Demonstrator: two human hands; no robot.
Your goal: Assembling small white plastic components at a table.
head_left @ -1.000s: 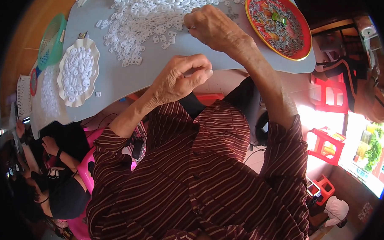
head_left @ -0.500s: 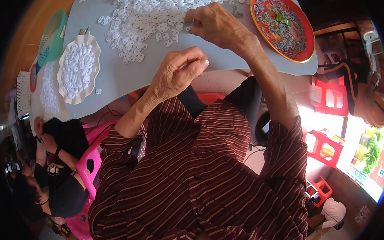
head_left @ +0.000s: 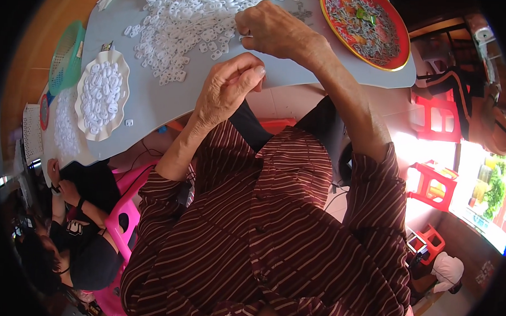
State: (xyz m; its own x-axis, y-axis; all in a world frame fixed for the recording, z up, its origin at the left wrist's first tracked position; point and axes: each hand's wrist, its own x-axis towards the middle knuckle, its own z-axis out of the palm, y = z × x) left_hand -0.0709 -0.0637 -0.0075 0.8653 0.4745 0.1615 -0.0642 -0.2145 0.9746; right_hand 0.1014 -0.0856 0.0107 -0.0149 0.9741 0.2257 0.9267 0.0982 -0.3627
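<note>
Head view, working outward: wears a maroon shirt (head_left: 262,225) with thin pale stripes. Holds the left hand (head_left: 225,87) at the near edge of the grey table (head_left: 149,101), with fingers curled together and thumb laid against the forefinger; cannot tell about any piece inside. Holds the right hand (head_left: 275,32) farther out, bent at the knuckles, by the right border of a broad pile of small white pieces (head_left: 173,38); shows a narrow gap between thumb and forefinger, but cannot tell about any piece at the tips. To the left, on the tabletop, one loose white piece (head_left: 129,122) just beside a wavy-rimmed dish (head_left: 111,57) full of white oval pieces (head_left: 101,94). Beyond that, a green basket (head_left: 64,59). To the right of the right hand, near the far edge of view, a round red tray (head_left: 400,52) of grey metal bits (head_left: 374,46). Away from the table, at left, another person (head_left: 96,258) beside a pink chair (head_left: 125,216); at right, a red stool (head_left: 433,189).
</note>
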